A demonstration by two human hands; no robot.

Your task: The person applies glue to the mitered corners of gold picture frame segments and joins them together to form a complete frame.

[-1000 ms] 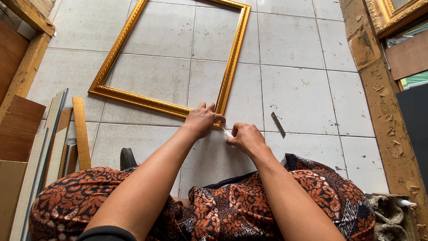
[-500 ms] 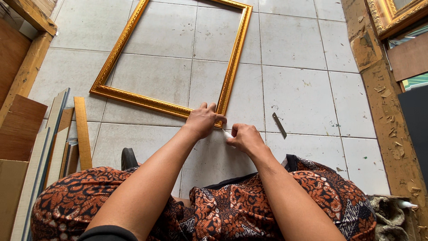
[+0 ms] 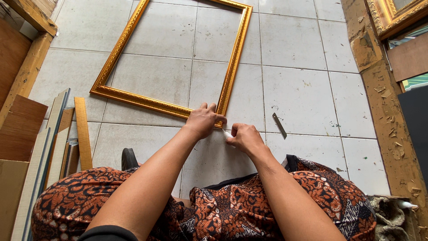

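**Hands at the near corner of the gold frame**

Here, flat on the tiled floor [image 3: 303,80]: gold ornate picture frame [image 3: 133,97], empty, near corner closest to the seated person. Left hand [image 3: 204,119] pressed down over that corner, fingers curled onto the moulding, seemingly to pin the frame against sliding. Right hand [image 3: 244,137] just beside, closed narrowly around a small white object [image 3: 228,133], its tip aimed at the corner joint; kind of object too small to tell. Thin metal blade [image 3: 279,125] left loose on the tile, right of the hands, within easy reach. Wooden strips and boards [image 3: 67,134] stacked at left, apart from the work.
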